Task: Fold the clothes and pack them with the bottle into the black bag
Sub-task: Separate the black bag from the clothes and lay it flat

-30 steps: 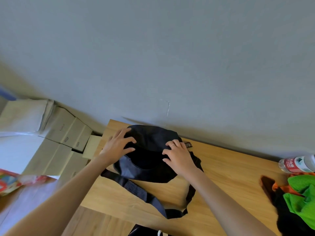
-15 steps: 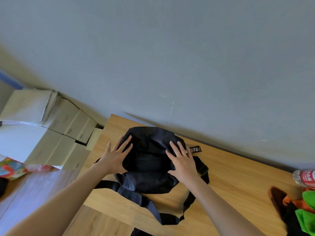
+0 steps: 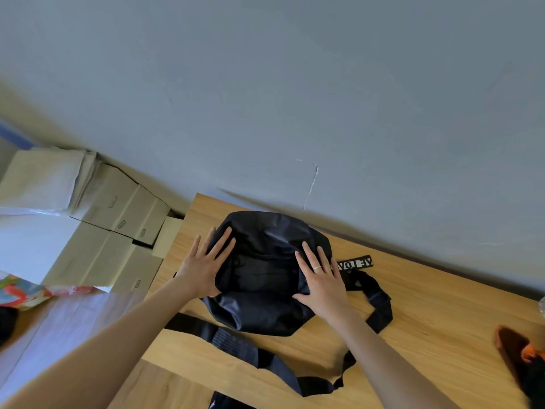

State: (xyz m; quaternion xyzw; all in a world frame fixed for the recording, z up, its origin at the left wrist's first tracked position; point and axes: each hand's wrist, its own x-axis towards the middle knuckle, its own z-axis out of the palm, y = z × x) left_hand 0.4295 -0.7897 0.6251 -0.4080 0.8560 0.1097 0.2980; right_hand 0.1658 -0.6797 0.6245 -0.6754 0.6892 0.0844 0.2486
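While both hands press flat on it, the black bag [image 3: 265, 276] lies on the table [image 3: 427, 305] close to the grey wall [image 3: 295, 98].

Her left hand [image 3: 203, 264] rests on the bag's left side with fingers straight and spread, and the right hand [image 3: 323, 278], wearing a ring, lies the same way on the bag's right side; neither one curls round anything. A wide black strap [image 3: 244, 346] trails from the bag toward the near table edge and loops back up past the right forearm. A small black tag with white lettering [image 3: 355, 263] sits just beyond the right hand. Dark and orange clothes [image 3: 522, 358] lie at the table's far right edge, well apart from the bag. Cardboard boxes [image 3: 118, 219] are stacked off the table's left end.
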